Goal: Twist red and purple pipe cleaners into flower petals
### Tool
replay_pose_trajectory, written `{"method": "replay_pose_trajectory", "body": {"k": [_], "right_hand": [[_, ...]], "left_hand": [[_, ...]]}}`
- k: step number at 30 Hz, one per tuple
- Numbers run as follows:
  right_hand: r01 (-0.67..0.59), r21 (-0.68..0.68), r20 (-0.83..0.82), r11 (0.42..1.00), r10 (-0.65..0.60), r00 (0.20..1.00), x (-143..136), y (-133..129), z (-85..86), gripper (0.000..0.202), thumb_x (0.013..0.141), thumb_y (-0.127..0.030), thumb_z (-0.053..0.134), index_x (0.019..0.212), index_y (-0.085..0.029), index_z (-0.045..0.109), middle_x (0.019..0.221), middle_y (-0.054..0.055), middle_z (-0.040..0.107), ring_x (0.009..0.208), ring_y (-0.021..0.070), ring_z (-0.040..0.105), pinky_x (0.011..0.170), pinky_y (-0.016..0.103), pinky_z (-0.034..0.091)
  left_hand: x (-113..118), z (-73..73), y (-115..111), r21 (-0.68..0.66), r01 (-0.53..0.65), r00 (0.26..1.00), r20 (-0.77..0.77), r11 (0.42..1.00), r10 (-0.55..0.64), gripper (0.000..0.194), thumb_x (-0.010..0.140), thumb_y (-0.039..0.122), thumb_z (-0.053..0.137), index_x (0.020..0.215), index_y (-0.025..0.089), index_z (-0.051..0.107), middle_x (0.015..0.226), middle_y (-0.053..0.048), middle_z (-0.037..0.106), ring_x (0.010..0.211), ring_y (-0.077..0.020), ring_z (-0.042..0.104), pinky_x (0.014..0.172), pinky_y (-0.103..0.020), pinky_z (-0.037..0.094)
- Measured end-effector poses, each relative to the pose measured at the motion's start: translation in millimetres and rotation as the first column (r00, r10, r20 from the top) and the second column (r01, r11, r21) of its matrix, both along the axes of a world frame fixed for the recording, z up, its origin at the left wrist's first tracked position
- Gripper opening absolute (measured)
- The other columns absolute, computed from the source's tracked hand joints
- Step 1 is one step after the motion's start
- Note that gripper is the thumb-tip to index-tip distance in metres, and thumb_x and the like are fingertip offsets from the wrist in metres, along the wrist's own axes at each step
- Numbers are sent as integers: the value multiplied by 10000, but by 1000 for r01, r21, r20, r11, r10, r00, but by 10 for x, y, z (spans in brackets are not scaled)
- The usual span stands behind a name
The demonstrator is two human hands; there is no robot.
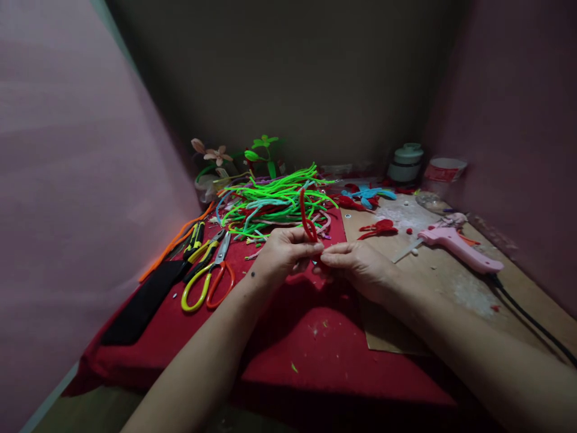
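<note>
Between my two hands is a red pipe cleaner (308,221), bent into a narrow loop that stands up above my fingers. My left hand (288,249) pinches it between thumb and fingers. My right hand (358,261) is closed on its lower part, fingertips close to those of my left; its lower end is hidden by the fingers. Just behind my hands lies a heap of green pipe cleaners (274,198) with a few other colours mixed in. Right of my right hand, a red pipe-cleaner piece (379,228) rests on the brown board.
Scissors (219,273), pliers (205,249) and a black flat item (144,304) lie left on the red cloth (306,355). A pink glue gun (462,246) with a black cord sits on the board (390,337). Pipe-cleaner flowers (219,155) and a pale green jar (406,163) stand behind.
</note>
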State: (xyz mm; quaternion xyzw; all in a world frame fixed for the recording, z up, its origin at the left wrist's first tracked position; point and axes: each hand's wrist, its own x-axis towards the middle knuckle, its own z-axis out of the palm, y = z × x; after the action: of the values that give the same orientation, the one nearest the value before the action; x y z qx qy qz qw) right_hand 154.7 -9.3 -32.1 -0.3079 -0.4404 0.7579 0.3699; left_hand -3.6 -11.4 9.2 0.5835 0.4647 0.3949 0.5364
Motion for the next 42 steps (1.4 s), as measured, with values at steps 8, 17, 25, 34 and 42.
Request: {"method": "replay_pose_trajectory", "body": {"k": [8,17,25,34,42], "right_hand": [[7,-26,5,1000,-7,1000,-28,16,-10,124,580,-207,688,557,-114,609,531,32,610,398,42,328,423,224,169],[35,-84,-44,996,-38,998,-16,29,-11,211,568,-262,737,626,-105,608,564,32,608,409,42,390,400,192,212],[49,-85,-56,995,-54,997,-23,15,-4,217,572,-257,738,637,-96,608,601,47,625,403,40,438,375,174,263],[-26,-115,-212,993,1,977,-5,19,24,129,706,-187,637,794,-93,629,675,86,663,477,84,544,424,185,392],[114,-108,-155,988,-130,979,-37,7,30,56,681,-152,649,705,-104,631,666,78,667,506,106,581,472,213,446]], "left_hand": [[5,-46,24,-90,17,1000,9,996,-17,191,609,301,708,648,133,625,392,60,424,315,-15,286,333,-163,179],[6,-69,34,-17,1,1000,-11,1000,-2,232,642,296,682,779,109,688,453,31,504,351,-29,342,341,-160,240],[-9,-120,62,3,31,999,-8,1000,-31,209,666,271,665,801,115,705,489,0,576,359,-44,412,363,-171,281],[-7,-120,80,-103,-38,989,138,994,53,216,636,296,709,735,111,660,518,10,577,373,-42,459,354,-157,292],[30,-151,75,-9,-199,968,153,980,198,235,608,314,729,669,109,631,546,1,592,408,-63,493,345,-163,341]]}}
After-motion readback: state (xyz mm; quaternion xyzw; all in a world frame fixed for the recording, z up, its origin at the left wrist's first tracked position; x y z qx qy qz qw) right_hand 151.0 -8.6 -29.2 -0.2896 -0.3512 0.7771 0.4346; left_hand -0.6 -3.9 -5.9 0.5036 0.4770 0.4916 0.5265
